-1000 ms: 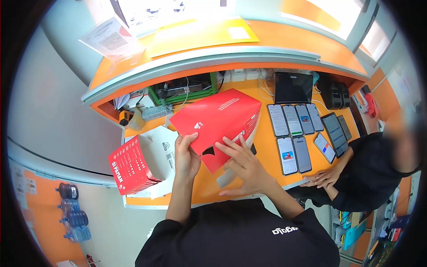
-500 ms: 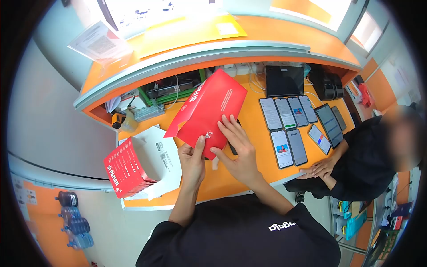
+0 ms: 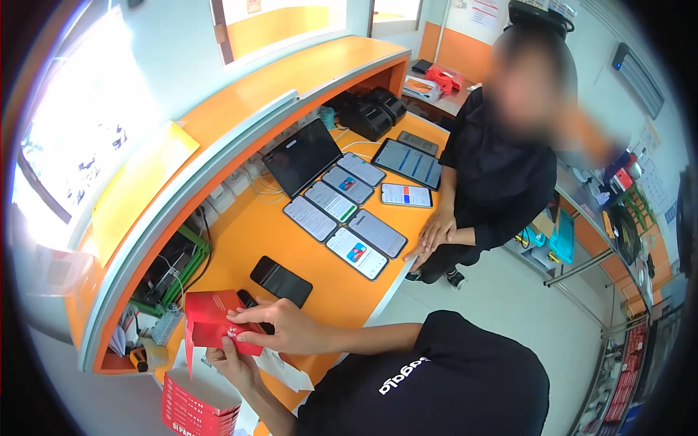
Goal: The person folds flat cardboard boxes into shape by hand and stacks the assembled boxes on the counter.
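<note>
A red folded-paper box [image 3: 211, 309], partly opened out with one flap sticking out, is held above the table's near left part. My left hand [image 3: 236, 369] pinches its lower edge, thumb on top. My right hand [image 3: 283, 328] grips the box from the right, fingers lying across its red face near a small white print. Below them stands a stack of nested red cartons [image 3: 193, 410] with white lettering, beside white paper sheets [image 3: 287, 370]. Close beyond my right hand, a dark phone [image 3: 282, 282] lies on the orange table [image 3: 349, 298].
Several lit phones [image 3: 356, 253] lie in rows before a black laptop-like screen [image 3: 302, 156]. A tablet [image 3: 407, 163] lies farther back. A co-worker [image 3: 494, 167] sits at the right with hands together. An orange shelf ledge [image 3: 240, 109] runs along the left.
My view has swung right and up, bringing the co-worker nearer the middle. Both hands still hold the red box, now lower left in view. The dark phone beside it has come into sight.
</note>
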A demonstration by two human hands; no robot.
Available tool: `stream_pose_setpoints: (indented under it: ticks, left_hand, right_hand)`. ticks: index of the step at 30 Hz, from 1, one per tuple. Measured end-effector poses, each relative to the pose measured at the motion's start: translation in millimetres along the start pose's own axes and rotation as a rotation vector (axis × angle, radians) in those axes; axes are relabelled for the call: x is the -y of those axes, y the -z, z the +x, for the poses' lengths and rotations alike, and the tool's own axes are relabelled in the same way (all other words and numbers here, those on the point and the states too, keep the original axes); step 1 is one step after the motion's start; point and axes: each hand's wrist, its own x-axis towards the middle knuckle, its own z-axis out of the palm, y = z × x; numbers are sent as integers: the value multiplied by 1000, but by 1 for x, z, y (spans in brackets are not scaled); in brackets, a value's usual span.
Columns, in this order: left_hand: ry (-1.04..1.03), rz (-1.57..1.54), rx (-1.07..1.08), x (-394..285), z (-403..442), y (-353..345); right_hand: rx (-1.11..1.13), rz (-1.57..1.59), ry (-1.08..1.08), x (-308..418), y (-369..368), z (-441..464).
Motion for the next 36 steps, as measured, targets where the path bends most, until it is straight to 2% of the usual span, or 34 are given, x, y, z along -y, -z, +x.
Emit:
stream_pose_setpoints:
  ticks: [4,9,10,12,14,15,18,21,25,27,33,36]
  left_hand:
    - [61,116,-93,-13,-6,1]
    - [-3,441,196,-31,-16,-31]
    - [0,441,198,-32,-18,-38]
    - [112,385,-1,-32,-19,-48]
    - [127,342,-40,-31,-19,-46]
    - [142,301,-81,-31,-19,-44]
    - [158,369,-3,-31,-19,-33]
    - [142,324,-5,-28,-18,-30]
    - [181,292,-26,-27,-20,-25]
    - [123,270,49,-21,-24,-26]
    - [236,264,-36,-20,-27,-29]
    - [229,259,-77,-19,-28,-30]
  right_hand:
    - [-15,41,-107,-1,0,-1]
    - [-122,7,-92,-3,-1,1]
    - [-122,-2,-110,-4,-1,2]
    - [-124,-12,-129,-7,-2,1]
    - [-111,-177,8,-11,-2,0]
    - [-111,-178,7,-13,-2,-1]
    - [-144,-263,59,-16,-2,-1]
    - [-172,-139,54,-16,-5,1]
    - [-135,-123,-13,-14,-5,1]
    - [-128,-70,-62,-14,-5,1]
    - [-130,-159,-96,-12,-5,-1]
    - [-135,-198,-98,-11,-3,0]
